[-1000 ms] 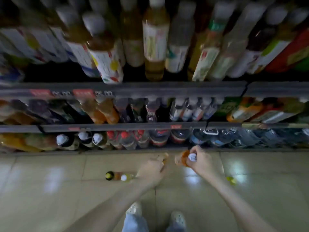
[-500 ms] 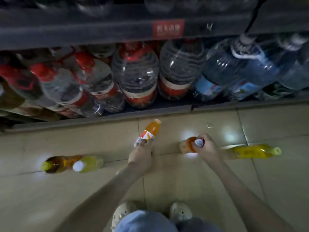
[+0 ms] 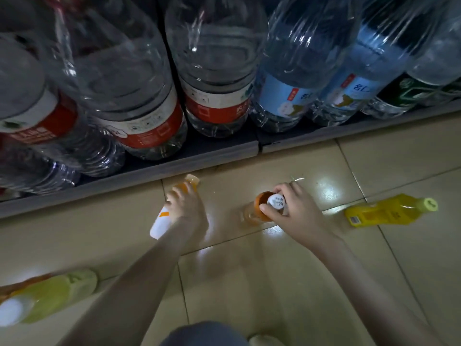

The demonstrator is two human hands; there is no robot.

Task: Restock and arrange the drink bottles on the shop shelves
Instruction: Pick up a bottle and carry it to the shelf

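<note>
Orange bottle [image 3: 257, 215] is upright, low by the floor [image 3: 249, 283], just in front of the bottom shelf [image 3: 174, 168]; a white-labelled bottle [image 3: 161, 221] is tilted nearby. I judge a hold this near the cap [image 3: 276, 201] could slip, and the yellow bottle [image 3: 384, 212] lying loose could roll underfoot. My right grip [image 3: 296, 213] curls round the orange bottle's neck; my left grip [image 3: 185, 208] wraps the white-labelled bottle.

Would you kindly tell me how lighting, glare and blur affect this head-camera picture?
Head view: dim overall; bright glare patches on the floor tiles near the right hand; the left hand and its white-labelled bottle are motion-smeared; the pale green bottle at bottom left is blurred; the water bottles bulge from wide-angle distortion; the white-capped bottle is sharp.
</note>
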